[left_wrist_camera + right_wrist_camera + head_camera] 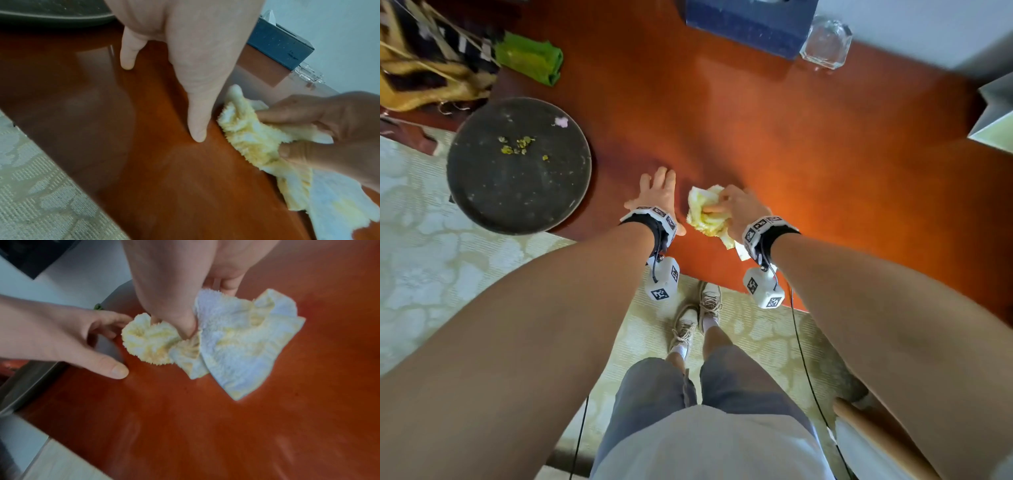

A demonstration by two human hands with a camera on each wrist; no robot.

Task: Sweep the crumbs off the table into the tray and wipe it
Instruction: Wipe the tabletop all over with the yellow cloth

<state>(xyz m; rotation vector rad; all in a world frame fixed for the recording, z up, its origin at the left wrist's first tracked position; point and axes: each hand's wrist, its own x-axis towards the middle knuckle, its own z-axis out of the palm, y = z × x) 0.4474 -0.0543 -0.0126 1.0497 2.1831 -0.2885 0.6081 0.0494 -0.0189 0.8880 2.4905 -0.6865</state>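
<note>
Clearly the wiping step is in hand: the right hand (739, 209) bunches a yellow-and-white terry cloth (707, 212) between thumb and curled fingers, pressing it onto the red-brown table (808, 144). Just beside the cloth, the left hand (657, 192) lies spread, fingertips on the wood. Beyond that hand, the round dark tray (517, 164) overhangs the table's near edge, yellow crumbs (517, 145) already in it. Next, I judge, come firm cloth strokes across the unwiped top.
</note>
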